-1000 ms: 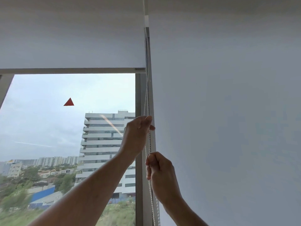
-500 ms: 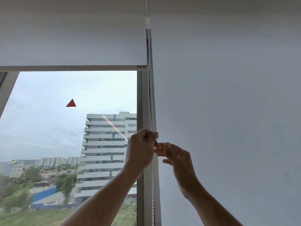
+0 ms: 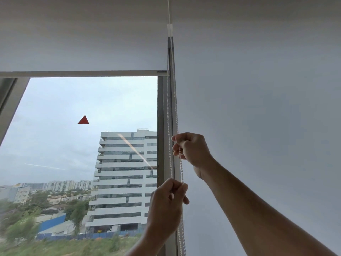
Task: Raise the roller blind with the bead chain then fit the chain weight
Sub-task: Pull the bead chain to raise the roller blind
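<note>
Beside the window's grey upright frame (image 3: 160, 126), the bead chain (image 3: 168, 108) hangs in two white strands whose long axis runs straight up and down, from the bracket near the ceiling to the lower edge of the head view. The right hand (image 3: 191, 150) is higher, closed with its fingertips pinching the right-hand strand at about the level of the distant white building's (image 3: 123, 178) roof. The left hand (image 3: 167, 206) is lower and directly beneath, clenched around the chain, with the strands running on below it. The roller blind (image 3: 83, 43) on the left pane is partly raised; its bottom bar (image 3: 79, 73) lies level across the upper part of the glass, touching nothing below. A second blind (image 3: 258, 126) covers the right side fully. A red triangle (image 3: 83, 120) sits on the glass.
</note>
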A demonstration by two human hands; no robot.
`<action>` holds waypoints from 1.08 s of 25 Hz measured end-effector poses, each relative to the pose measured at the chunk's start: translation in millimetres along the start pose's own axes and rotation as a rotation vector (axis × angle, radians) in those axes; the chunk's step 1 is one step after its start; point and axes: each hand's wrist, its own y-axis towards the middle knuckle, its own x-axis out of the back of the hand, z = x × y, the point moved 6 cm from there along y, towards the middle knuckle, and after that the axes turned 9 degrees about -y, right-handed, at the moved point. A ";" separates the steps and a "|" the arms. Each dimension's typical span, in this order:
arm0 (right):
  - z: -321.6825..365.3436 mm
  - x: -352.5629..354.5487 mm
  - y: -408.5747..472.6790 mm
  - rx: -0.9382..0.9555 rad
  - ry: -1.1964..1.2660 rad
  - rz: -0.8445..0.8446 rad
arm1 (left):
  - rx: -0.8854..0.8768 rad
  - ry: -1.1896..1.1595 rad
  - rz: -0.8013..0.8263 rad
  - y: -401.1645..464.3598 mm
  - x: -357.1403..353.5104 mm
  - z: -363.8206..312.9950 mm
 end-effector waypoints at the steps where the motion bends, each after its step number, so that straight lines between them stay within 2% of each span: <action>1: 0.7 -1.5 -1.6 0.017 -0.008 -0.006 | -0.012 0.011 0.012 -0.8 1.3 -0.4; 7: 1.4 -0.1 -15.4 0.148 -0.103 -0.111 | -0.055 0.060 0.129 4.5 13.9 -4.3; 13: 2.1 -6.1 -33.3 0.200 -0.156 -0.104 | -0.032 0.061 -0.084 36.3 32.1 -16.3; 18: -12.8 -17.6 -57.2 0.211 -0.135 -0.052 | -0.012 0.072 -0.051 83.4 30.4 -38.9; 22: -35.1 -29.8 -74.8 0.175 -0.115 0.019 | 0.032 -0.005 0.001 116.5 21.3 -54.2; 27: -42.4 -23.7 -76.1 0.195 -0.167 0.090 | 0.085 -0.114 -0.047 123.9 22.7 -54.1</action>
